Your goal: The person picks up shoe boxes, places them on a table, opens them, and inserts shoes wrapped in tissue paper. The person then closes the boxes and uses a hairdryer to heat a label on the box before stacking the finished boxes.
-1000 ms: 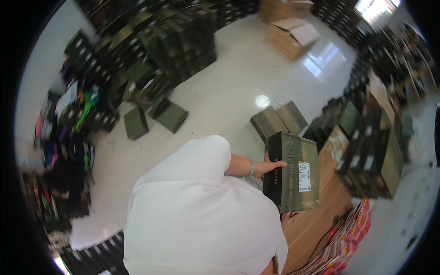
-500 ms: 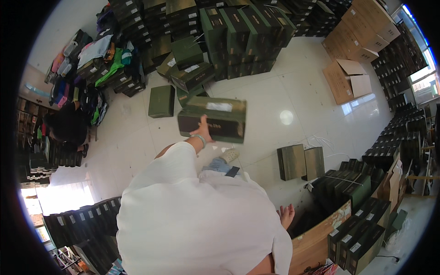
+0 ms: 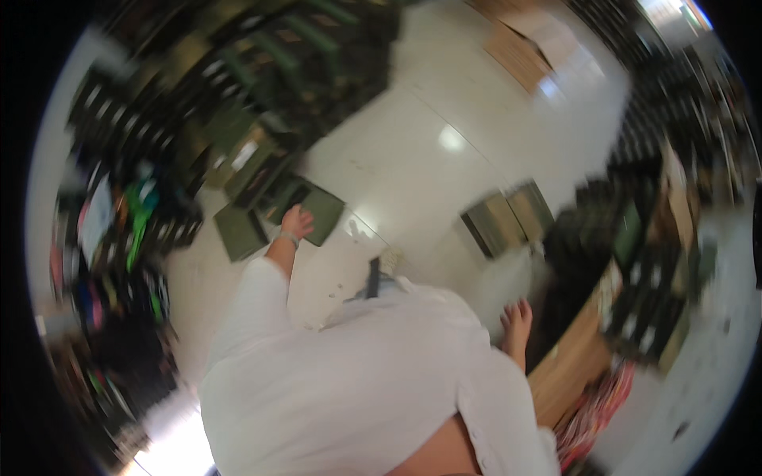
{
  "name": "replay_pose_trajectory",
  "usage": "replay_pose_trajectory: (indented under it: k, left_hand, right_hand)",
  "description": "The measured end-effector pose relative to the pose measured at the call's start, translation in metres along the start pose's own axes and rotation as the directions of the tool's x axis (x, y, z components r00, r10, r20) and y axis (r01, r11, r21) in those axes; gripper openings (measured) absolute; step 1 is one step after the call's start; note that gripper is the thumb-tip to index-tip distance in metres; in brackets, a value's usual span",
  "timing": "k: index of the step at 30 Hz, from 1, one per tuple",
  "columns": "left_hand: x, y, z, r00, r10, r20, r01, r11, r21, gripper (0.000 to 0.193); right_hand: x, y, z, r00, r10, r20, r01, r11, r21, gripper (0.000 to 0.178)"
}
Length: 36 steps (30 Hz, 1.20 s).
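Note:
My left hand point(image 3: 296, 223), with a bracelet at its wrist, reaches forward with its fingers loosely spread. It is over the near-left part of a green shoebox-like carton point(image 3: 324, 213); blur hides whether they touch. Left of it, another green carton point(image 3: 240, 232) lies on the floor. Behind these, a dark carton with a white label point(image 3: 244, 155) leans in a loose heap. My right hand point(image 3: 517, 322) hangs at my right side, fingers apart and holding nothing, near the wooden board edge point(image 3: 575, 361).
Two cartons point(image 3: 508, 220) stand together on the pale tiled floor, front right. Stacked dark cartons point(image 3: 317, 63) rise at the back left. An open brown cardboard box point(image 3: 520, 55) is at the far side. Colourful goods point(image 3: 139, 210) pile up at left.
The view has turned, and things at the front have shifted leftward. The dark green carton my left hand held has left its grip; my right hand still hangs at my side.

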<state>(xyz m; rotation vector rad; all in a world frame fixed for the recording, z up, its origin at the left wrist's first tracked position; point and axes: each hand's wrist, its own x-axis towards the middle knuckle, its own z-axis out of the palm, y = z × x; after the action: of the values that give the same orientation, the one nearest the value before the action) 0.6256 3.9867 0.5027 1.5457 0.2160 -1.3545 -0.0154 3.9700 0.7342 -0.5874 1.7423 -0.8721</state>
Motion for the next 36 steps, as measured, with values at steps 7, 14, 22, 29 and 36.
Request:
replay_pose_trajectory:
  k: [7, 14, 22, 29, 36]
  left_hand:
    - [-0.071, -0.209, 0.084, 0.943, -0.309, 0.121, 0.156, 0.734, 0.661, 0.033]
    - [-0.002, -0.153, 0.082, 0.812, -0.068, 0.579, -0.546, 0.26, 0.796, 0.035]
    - [-0.011, -0.083, 0.22, 0.952, -0.146, 0.27, -0.296, -0.664, 0.687, 0.03]
    - [0.055, -0.264, 0.461, 0.909, -0.101, 0.403, -0.399, 0.059, 0.915, 0.043]
    - [0.189, -0.403, 0.609, 0.82, -0.233, 0.523, -0.544, -0.032, 0.839, 0.058]
  right_hand:
    - [0.026, 0.035, -0.028, 0.956, -0.092, -0.279, -0.076, 0.839, -0.539, 0.05]
    - [0.08, 0.115, -0.106, 0.945, 0.039, -0.324, -0.209, 0.834, -0.511, 0.054]
    - [0.203, 0.143, -0.175, 0.914, 0.26, -0.31, -0.358, 0.877, -0.32, 0.05]
    - [0.334, 0.276, -0.217, 0.864, 0.389, -0.319, -0.493, 0.784, -0.378, 0.041]
    - [0.492, 0.346, -0.16, 0.875, 0.414, -0.252, -0.484, 0.777, -0.403, 0.044]
